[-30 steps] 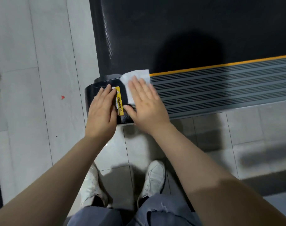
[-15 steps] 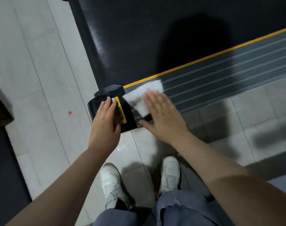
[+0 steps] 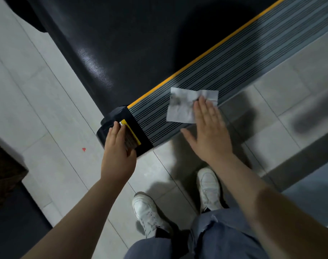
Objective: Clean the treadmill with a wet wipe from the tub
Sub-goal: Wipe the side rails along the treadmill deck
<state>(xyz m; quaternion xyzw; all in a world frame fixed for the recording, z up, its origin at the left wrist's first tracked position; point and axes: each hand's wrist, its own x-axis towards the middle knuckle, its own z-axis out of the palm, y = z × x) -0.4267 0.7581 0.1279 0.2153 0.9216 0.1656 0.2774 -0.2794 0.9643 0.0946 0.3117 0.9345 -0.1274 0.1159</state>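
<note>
White wipe (image 3: 185, 106) smudged grey — treadmill (image 3: 234, 68) black, grey-striped, yellow-edged.

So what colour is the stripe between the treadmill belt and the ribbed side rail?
Yellow-orange stripe, clearest in the head view.

Your path along the grey ribbed side rail (image 3: 243, 70) lies open up and to the right beyond the crumpled white wet wipe (image 3: 183, 105). Your left hand (image 3: 118, 152) blocks the black end cap (image 3: 112, 118); the wide black running belt (image 3: 131, 43) stands unobstructed, as does pale tiled floor (image 3: 47, 109) at left.
</note>
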